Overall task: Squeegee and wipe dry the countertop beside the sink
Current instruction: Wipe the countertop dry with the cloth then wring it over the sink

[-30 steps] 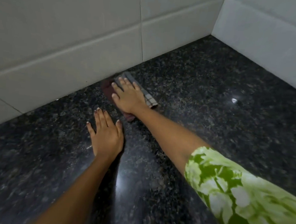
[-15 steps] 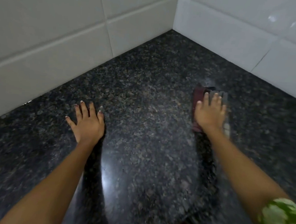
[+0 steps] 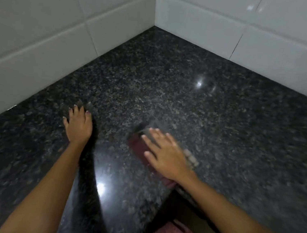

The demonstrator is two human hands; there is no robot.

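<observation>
Dark speckled granite desk (image 3: 170,91) meeting white wall tiles (image 3: 34,35) at a corner. Right hand (image 3: 165,157), fingers spread flat, presses a maroon cloth (image 3: 138,148) onto the desk, well short of that corner. Left hand (image 3: 78,126) lies flat, fingers straight, left of the cloth.

two bare forearms, left hand (image 3: 78,126), right hand (image 3: 165,158), pale-painted fingernails

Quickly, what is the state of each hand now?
Left hand: open, flat on the countertop.
Right hand: open, pressing the cloth.
</observation>
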